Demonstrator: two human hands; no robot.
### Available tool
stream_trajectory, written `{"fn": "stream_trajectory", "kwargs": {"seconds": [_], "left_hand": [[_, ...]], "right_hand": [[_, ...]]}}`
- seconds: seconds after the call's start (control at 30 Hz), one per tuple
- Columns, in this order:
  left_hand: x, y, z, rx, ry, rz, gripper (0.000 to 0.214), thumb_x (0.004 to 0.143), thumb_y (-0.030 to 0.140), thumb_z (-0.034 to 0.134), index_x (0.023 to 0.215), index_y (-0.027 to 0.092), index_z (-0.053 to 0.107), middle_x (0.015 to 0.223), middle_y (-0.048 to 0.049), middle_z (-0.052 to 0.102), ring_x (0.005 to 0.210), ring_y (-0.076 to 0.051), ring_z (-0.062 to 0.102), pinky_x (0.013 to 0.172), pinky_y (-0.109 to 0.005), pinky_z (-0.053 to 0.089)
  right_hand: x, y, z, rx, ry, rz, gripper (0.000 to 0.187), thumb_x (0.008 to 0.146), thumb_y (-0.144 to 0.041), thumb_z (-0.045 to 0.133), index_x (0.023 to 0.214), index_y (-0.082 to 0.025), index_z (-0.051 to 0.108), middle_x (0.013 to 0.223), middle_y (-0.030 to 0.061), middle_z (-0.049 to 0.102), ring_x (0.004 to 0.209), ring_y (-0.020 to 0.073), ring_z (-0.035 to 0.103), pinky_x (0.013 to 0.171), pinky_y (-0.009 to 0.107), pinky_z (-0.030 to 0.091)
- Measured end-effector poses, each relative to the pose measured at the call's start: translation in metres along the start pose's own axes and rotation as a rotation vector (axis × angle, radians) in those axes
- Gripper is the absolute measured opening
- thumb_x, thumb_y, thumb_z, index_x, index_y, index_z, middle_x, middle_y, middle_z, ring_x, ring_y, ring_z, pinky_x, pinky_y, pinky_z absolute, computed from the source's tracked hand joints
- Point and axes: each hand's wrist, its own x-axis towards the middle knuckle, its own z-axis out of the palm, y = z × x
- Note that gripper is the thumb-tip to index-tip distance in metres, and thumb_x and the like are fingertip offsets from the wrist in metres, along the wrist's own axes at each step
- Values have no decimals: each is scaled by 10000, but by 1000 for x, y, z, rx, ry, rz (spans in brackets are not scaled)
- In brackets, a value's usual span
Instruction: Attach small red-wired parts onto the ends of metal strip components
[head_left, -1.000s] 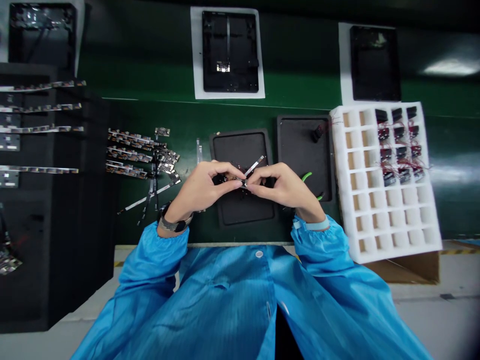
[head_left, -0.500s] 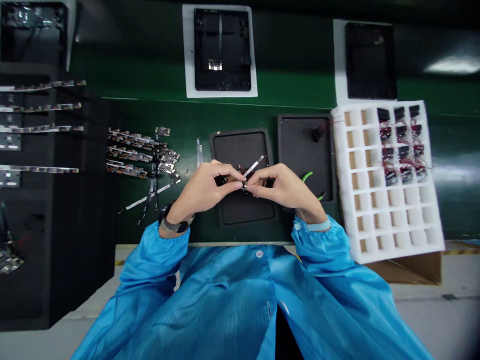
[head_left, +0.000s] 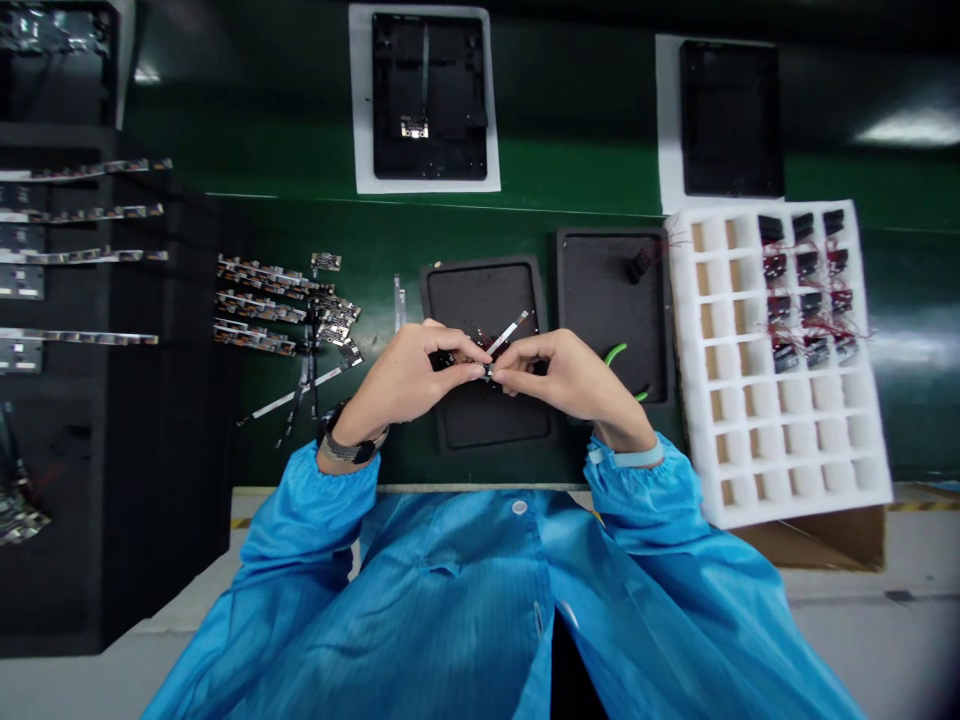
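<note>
Over a black tray [head_left: 495,428], my left hand [head_left: 409,375] and my right hand [head_left: 559,372] meet, fingertips nearly touching. Both pinch a small circuit board [head_left: 488,371], mostly hidden by the fingers. A white flat ribbon cable [head_left: 510,332] sticks up from between the hands, slanting to the right. Dark and reddish thin wires show behind the left fingers, but what they join to is hidden. To the left of my left hand lies a pile of small circuit boards [head_left: 334,318] with ribbon cables.
On the right, a second black tray [head_left: 611,310] holds a dark wired part and green-handled tool [head_left: 615,353]. Beyond it stands a white foam tray [head_left: 806,430] with several wired black parts. Black device housings [head_left: 430,95] lie along the back. Black foam blocks [head_left: 165,420] stand left.
The device housings at the back have slid slightly left. My hands keep the same pinch on the circuit board, with hardly any visible movement.
</note>
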Motion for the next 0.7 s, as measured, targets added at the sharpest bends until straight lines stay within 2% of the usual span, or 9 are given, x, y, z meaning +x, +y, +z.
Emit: {"fn": "stream_trajectory", "kwargs": {"seconds": [0.3,0.7], "left_hand": [[1,-1,-3,-121,-58,-36,91,863,227,803,930,235,864,880,-45,817,854,-213,723,816,-343,519],[1,1,-2,-112,-56,-31,86,855,205,798,907,231,861,872,-35,820,861,-214,723,823,-348,514]], "right_hand": [[2,3,-4,84,-70,-52,213,922,-366,766,853,-167,795,811,42,792,756,176,723,723,290,546],[3,4,-4,115,-69,-61,240,902,-401,799,849,-167,811,805,55,806,754,194,749,738,311,585]]}}
